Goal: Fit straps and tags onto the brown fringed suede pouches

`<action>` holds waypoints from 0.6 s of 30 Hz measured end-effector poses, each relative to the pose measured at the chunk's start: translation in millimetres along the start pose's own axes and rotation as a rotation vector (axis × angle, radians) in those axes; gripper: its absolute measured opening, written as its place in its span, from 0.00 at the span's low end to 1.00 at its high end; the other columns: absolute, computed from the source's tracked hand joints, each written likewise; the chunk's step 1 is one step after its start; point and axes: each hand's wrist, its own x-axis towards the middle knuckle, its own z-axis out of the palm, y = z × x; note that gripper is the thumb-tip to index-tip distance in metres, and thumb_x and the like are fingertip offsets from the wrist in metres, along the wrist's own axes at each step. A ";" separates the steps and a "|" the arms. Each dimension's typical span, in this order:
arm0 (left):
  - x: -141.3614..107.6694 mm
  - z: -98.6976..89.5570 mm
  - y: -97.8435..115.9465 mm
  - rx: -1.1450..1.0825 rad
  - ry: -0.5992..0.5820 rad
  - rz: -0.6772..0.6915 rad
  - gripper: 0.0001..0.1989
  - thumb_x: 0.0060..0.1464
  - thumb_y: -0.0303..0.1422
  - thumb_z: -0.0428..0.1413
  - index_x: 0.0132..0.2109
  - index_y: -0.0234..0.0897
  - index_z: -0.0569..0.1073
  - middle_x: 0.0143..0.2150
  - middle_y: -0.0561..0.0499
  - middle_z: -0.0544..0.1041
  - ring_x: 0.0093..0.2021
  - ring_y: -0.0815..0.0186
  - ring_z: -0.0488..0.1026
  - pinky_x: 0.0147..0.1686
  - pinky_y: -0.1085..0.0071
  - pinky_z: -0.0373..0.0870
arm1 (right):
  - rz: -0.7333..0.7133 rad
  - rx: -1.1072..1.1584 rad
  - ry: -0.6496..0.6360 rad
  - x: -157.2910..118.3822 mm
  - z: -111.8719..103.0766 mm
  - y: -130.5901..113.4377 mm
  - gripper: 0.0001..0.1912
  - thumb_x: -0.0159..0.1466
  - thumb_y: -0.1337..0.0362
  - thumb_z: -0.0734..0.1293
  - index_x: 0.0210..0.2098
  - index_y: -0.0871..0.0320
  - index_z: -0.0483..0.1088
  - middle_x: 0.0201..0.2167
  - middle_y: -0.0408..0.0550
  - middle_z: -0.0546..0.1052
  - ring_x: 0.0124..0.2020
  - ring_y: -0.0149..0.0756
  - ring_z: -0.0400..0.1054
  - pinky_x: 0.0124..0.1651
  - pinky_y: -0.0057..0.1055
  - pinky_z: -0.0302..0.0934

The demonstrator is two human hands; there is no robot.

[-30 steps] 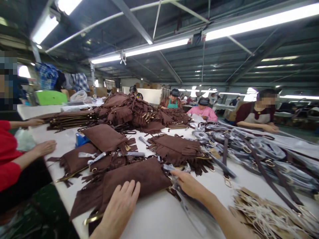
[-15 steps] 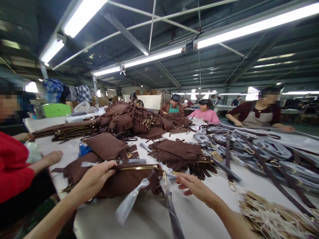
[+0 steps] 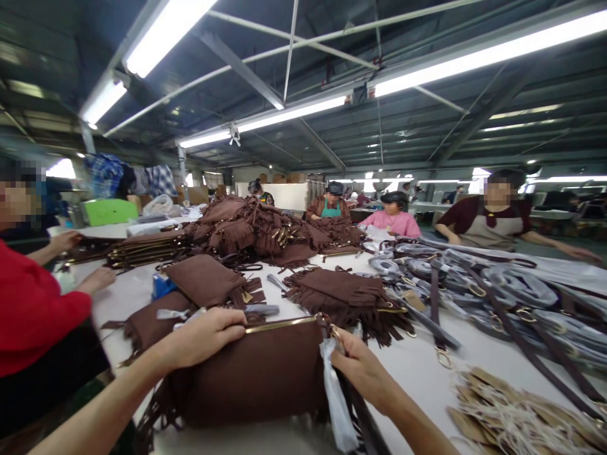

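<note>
A brown fringed handbag [image 3: 256,379] stands on its lower edge before me, its gold zipper [image 3: 282,324] along the top. My left hand [image 3: 206,338] is closed over the top edge near the zipper's left end. At the right top corner, my right hand [image 3: 363,363] pinches the strap [image 3: 360,411] close to its gold clasp. A clear plastic wrapping [image 3: 337,398] dangles there beside the fingers. Behind lie more brown bags, one [image 3: 203,281] to the left and a fringed one [image 3: 339,294] to the right.
Plastic-wrapped straps [image 3: 502,284] cover the right side of the white table [image 3: 408,366]. Tan tags with white strings [image 3: 502,411] lie at front right. Farther back rises a heap of brown bags [image 3: 251,227]. A co-worker in a red sleeve [image 3: 42,309] reaches in from the left.
The handbag has been raised and turned so its broad face shows toward me. My right hand has moved from free space onto the strap at its corner; my left hand shifted right.
</note>
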 end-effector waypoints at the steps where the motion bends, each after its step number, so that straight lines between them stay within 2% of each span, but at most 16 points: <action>1: -2.8 5.3 4.3 0.020 -0.008 0.001 0.13 0.57 0.40 0.48 0.37 0.38 0.73 0.37 0.52 0.76 0.40 0.60 0.71 0.39 0.72 0.63 | 0.012 -0.007 0.002 -1.7 0.3 3.6 0.19 0.62 0.50 0.65 0.43 0.58 0.74 0.38 0.46 0.76 0.42 0.41 0.67 0.49 0.35 0.62; 5: -13.5 36.2 18.9 0.199 -0.002 -0.062 0.17 0.48 0.44 0.60 0.43 0.40 0.73 0.43 0.48 0.77 0.45 0.54 0.72 0.41 0.68 0.64 | 0.047 -0.006 -0.053 -10.8 0.0 18.8 0.20 0.61 0.48 0.66 0.41 0.58 0.76 0.38 0.48 0.77 0.41 0.44 0.69 0.50 0.39 0.62; 7: -15.5 47.3 24.8 0.263 0.000 -0.055 0.16 0.49 0.43 0.61 0.41 0.39 0.73 0.41 0.48 0.77 0.44 0.53 0.72 0.41 0.67 0.64 | 0.081 -0.001 -0.076 -15.4 -4.8 24.5 0.22 0.59 0.46 0.67 0.42 0.57 0.76 0.40 0.50 0.78 0.44 0.46 0.69 0.52 0.41 0.62; 9: -14.9 46.5 26.9 0.209 -0.004 -0.017 0.12 0.51 0.42 0.59 0.38 0.39 0.73 0.38 0.50 0.76 0.43 0.55 0.72 0.40 0.69 0.64 | 0.123 0.018 -0.074 -19.8 -14.9 27.9 0.25 0.57 0.46 0.68 0.47 0.55 0.75 0.46 0.51 0.77 0.50 0.49 0.68 0.55 0.43 0.60; 11: -13.8 30.1 20.4 0.039 0.011 0.001 0.10 0.51 0.40 0.57 0.37 0.39 0.73 0.37 0.52 0.76 0.41 0.58 0.73 0.38 0.71 0.65 | 0.179 0.063 -0.065 -24.1 -29.2 29.6 0.29 0.58 0.45 0.68 0.54 0.53 0.71 0.53 0.52 0.74 0.57 0.50 0.64 0.58 0.43 0.58; 13: -13.6 0.3 0.8 -0.144 0.072 -0.029 0.12 0.52 0.40 0.55 0.39 0.37 0.73 0.38 0.53 0.77 0.41 0.59 0.73 0.37 0.73 0.66 | 0.236 0.103 -0.035 -28.3 -44.4 31.5 0.32 0.58 0.43 0.67 0.57 0.51 0.68 0.57 0.53 0.71 0.60 0.49 0.61 0.56 0.43 0.60; 15: -12.5 -35.4 -32.1 -0.192 0.217 -0.124 0.18 0.54 0.44 0.53 0.43 0.35 0.72 0.42 0.51 0.78 0.45 0.56 0.72 0.41 0.72 0.67 | 0.300 0.093 0.015 -31.4 -57.8 35.3 0.32 0.56 0.42 0.67 0.55 0.52 0.68 0.57 0.54 0.71 0.60 0.48 0.62 0.52 0.41 0.64; 16: -10.9 -52.0 -51.3 -0.171 0.318 -0.188 0.20 0.54 0.44 0.53 0.46 0.34 0.72 0.45 0.50 0.78 0.48 0.55 0.71 0.44 0.70 0.67 | 0.338 0.057 0.038 -32.0 -63.1 38.3 0.31 0.56 0.42 0.67 0.53 0.53 0.69 0.54 0.54 0.72 0.58 0.48 0.64 0.49 0.39 0.65; 18: -5.0 -75.7 -87.4 -0.059 0.420 -0.334 0.21 0.52 0.44 0.54 0.45 0.31 0.72 0.45 0.48 0.78 0.48 0.51 0.71 0.46 0.67 0.67 | 0.406 -0.071 0.059 -30.7 -70.7 45.8 0.27 0.56 0.46 0.67 0.48 0.56 0.71 0.46 0.54 0.76 0.50 0.46 0.69 0.42 0.35 0.67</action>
